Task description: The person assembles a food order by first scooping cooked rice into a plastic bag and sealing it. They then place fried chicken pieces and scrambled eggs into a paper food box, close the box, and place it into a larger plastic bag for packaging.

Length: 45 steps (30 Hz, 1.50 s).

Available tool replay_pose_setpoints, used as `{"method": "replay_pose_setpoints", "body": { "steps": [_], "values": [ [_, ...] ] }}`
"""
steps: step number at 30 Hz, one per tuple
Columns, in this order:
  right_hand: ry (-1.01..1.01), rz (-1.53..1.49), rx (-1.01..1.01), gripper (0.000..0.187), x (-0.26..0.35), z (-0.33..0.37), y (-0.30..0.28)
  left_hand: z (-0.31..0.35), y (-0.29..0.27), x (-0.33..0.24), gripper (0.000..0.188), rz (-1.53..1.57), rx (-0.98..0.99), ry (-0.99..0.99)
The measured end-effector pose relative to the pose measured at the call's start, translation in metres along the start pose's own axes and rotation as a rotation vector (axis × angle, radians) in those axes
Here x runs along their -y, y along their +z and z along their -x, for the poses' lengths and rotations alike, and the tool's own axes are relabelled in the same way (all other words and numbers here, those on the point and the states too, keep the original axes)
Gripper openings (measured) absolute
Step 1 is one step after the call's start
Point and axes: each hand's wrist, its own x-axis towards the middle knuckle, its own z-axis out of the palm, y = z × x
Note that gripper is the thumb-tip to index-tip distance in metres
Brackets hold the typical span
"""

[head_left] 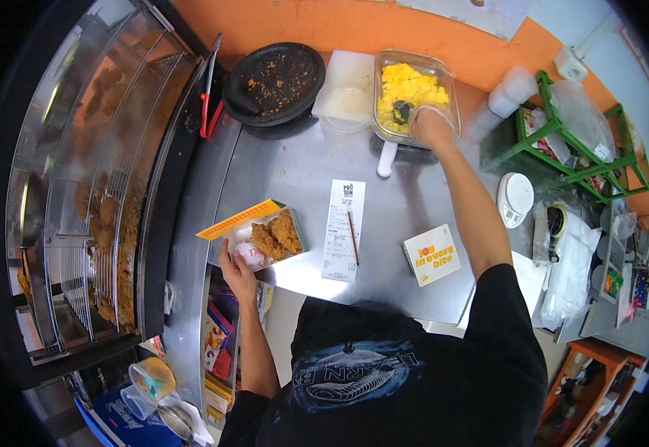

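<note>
At the front left of the steel counter, my left hand (238, 273) grips the near side of an open takeaway box (299, 246) with a yellow-orange flap. Pieces of fried chicken (277, 234) and a small white wrapped bundle with pink print (250, 254) lie inside it. My right hand (432, 127) is closed over a clear rectangular container (455, 112) at the back. Scrambled egg (406, 80) fills much of that container. A dark utensil head (402, 111), seemingly a spoon, rests in the egg beside my right fingers; its handle is mostly hidden by them.
A long receipt (339, 231) with a thin brown stick (353, 238) lies mid-counter, left of a closed white-and-yellow box (432, 255). Behind are a black crumb-strewn pan (276, 78) and red-handled tongs (209, 93). A heated display case (101, 186) stands left; a white scale (516, 195) and green rack (555, 130) right.
</note>
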Motion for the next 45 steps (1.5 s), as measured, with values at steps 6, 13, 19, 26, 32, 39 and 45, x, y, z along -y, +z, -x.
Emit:
{"method": "replay_pose_setpoints", "body": {
  "steps": [6,13,19,26,32,39,45],
  "values": [
    [-0.136,0.091,-0.12,0.019,-0.024,-0.025,0.014,-0.016,-0.023,-0.031,0.052,-0.172,0.316,-0.046],
    [-0.262,0.058,0.077,0.016,-0.025,-0.039,0.025,-0.047,-0.042,-0.047,0.077,-0.34,0.545,-0.111],
    [-0.385,0.098,0.177,0.015,-0.04,-0.016,0.002,-0.034,-0.029,-0.097,0.06,-0.646,0.312,-0.065],
    [-0.354,0.163,0.07,0.012,-0.035,-0.018,0.032,0.039,0.141,-0.2,0.057,0.315,0.724,-0.134],
    [-0.446,0.166,0.116,0.01,-0.038,-0.013,0.021,0.009,0.342,-0.241,0.07,0.274,0.352,0.047],
    [-0.439,-0.265,0.312,0.009,-0.035,0.01,-0.006,-0.05,0.341,-0.216,0.056,0.152,0.309,0.093],
    [-0.338,-0.796,0.339,0.01,-0.032,0.007,-0.005,-0.064,0.334,-0.222,0.059,0.085,0.413,0.1]
  ]
}}
